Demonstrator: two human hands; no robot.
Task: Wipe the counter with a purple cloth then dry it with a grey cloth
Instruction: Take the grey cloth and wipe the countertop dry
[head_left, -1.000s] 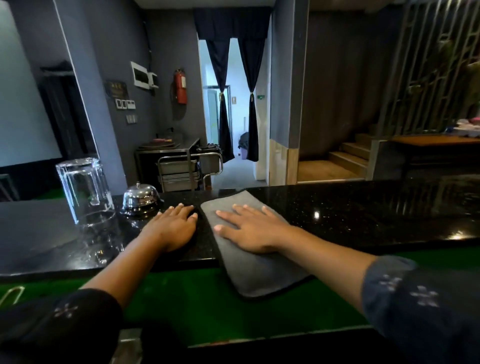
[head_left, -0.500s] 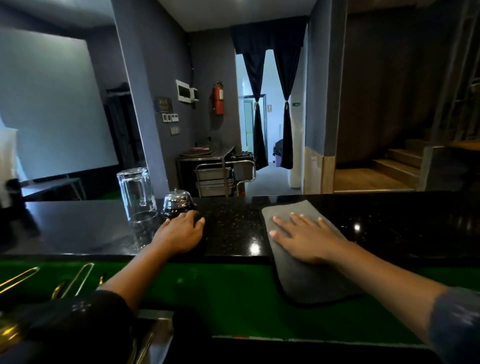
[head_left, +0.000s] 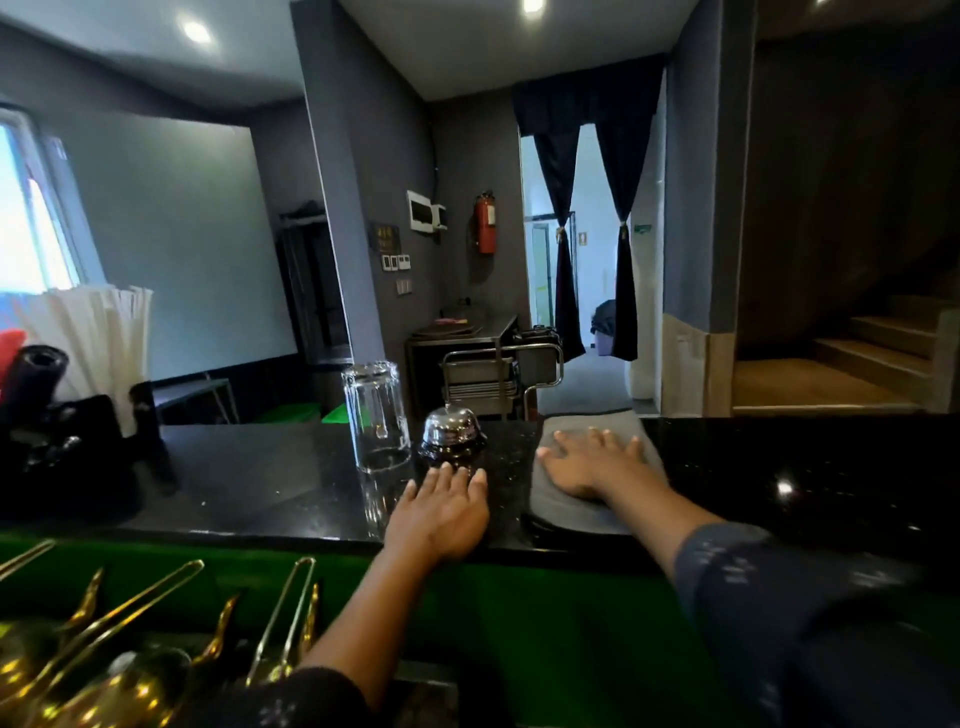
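Upturned glass (head_left: 376, 415) and chrome bell (head_left: 451, 432) set just beside each other. White straws (head_left: 111, 332) held in dark caddy (head_left: 78, 431) at far left. Brass tools (head_left: 156, 623) laid at lower left. Red extinguisher (head_left: 485, 221) hung on grey wall; steel trolley (head_left: 501, 371) parked below; curtains (head_left: 592, 228) tied back at doorway; stairs (head_left: 862, 364) at right.

I see my left hand (head_left: 441, 514) lying flat, fingers straight and together; my right hand (head_left: 597, 465) reaches further forward, palm down, fingers spread.
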